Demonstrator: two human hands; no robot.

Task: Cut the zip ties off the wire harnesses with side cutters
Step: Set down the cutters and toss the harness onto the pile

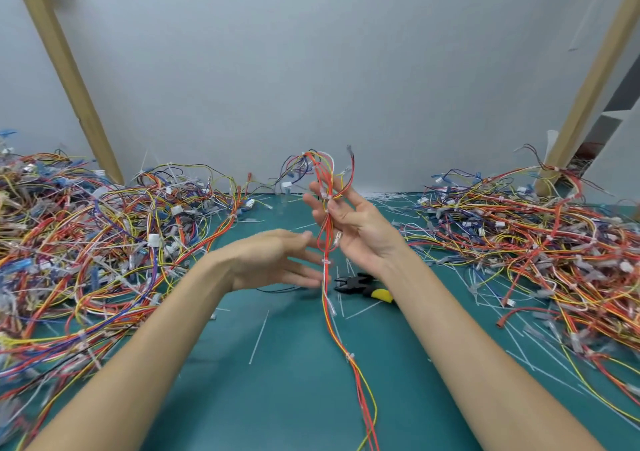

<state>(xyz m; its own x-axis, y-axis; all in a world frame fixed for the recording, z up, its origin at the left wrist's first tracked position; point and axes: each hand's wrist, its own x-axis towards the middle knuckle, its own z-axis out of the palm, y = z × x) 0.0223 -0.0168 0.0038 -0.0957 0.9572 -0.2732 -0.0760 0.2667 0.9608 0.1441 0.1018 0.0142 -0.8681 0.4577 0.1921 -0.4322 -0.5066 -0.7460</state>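
Holding one wire harness (329,298) up in the middle, pinched in the right hand (349,222), with the left hand (273,260) wide, holding nothing, just left of it. Looks like finding a zip tie (325,262). Next, grab the side cutters (363,286) lying on the mat (294,398), just right of the wires.

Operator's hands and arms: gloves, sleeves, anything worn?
No gloves: the left hand and right hand are bare. Both forearms are bare to the frame edge, no sleeves in view. No watch, bands or rings visible, though the left hand is motion-blurred.
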